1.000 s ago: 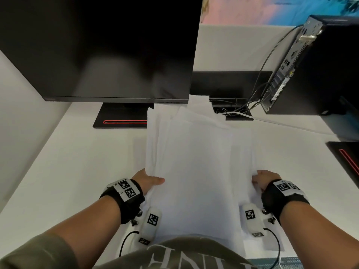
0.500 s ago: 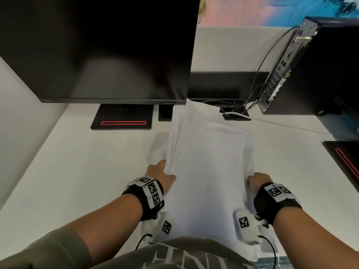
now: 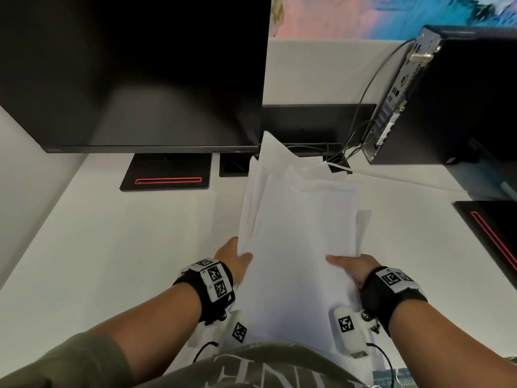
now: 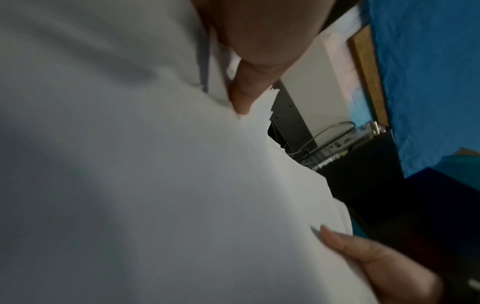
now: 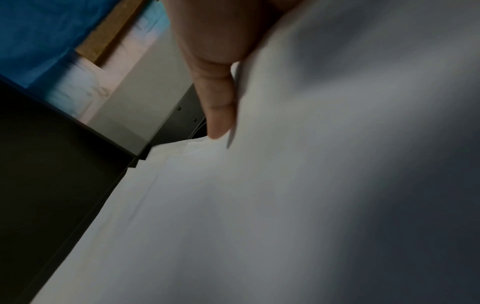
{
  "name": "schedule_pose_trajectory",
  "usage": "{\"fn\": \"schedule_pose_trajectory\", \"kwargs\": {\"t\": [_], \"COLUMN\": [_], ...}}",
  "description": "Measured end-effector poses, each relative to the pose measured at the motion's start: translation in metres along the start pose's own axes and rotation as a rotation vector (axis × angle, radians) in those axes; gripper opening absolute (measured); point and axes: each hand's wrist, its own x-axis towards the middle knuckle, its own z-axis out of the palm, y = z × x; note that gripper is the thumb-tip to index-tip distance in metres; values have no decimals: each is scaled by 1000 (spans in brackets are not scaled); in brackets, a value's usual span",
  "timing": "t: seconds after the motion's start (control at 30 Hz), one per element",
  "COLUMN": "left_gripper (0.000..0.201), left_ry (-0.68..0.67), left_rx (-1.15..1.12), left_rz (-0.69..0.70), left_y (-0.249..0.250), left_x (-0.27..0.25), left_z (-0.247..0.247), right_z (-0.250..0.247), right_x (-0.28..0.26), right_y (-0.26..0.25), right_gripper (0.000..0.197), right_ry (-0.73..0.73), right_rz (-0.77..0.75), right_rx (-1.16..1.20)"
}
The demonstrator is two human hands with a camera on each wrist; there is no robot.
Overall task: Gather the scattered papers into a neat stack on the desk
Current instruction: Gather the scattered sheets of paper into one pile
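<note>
Head view: papers [image 3: 302,228] between hands, left hand [image 3: 233,260] and right hand [image 3: 354,266] gripping side edges.

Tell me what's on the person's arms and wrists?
Each wrist wears a black band: left wrist band, right wrist band, with white square-code tags. A white camera pod with a black cable hangs under the right one. Olive-green sleeves are pushed up.

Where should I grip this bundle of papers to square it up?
Grip the bundle of papers at the middle of its two long side edges, one hand from each side, as the left hand and right hand roughly do now. The far ends fan unevenly, so side holds let you tap them level.
</note>
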Motion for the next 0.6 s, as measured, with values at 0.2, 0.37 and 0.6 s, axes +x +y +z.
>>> {"fn": "schedule_pose_trajectory", "kwargs": {"t": [0.2,0.37,0.6], "left_gripper": [45,62,39], "left_ry": [120,248,105], "left_rx": [278,288,171], "left_rz": [-127,-384,-299], "left_y": [-7,-5,5], "left_x": [8,8,12], "left_z": [-21,-43,-34], "right_z": [-7,-11,-39], "right_x": [9,14,10], "right_y": [4,14,21], "right_gripper": [44,42,18], "right_ry": [-14,-26,-94], "right_rz": [-28,-57,-71], "right_rx": [-44,13,148]}}
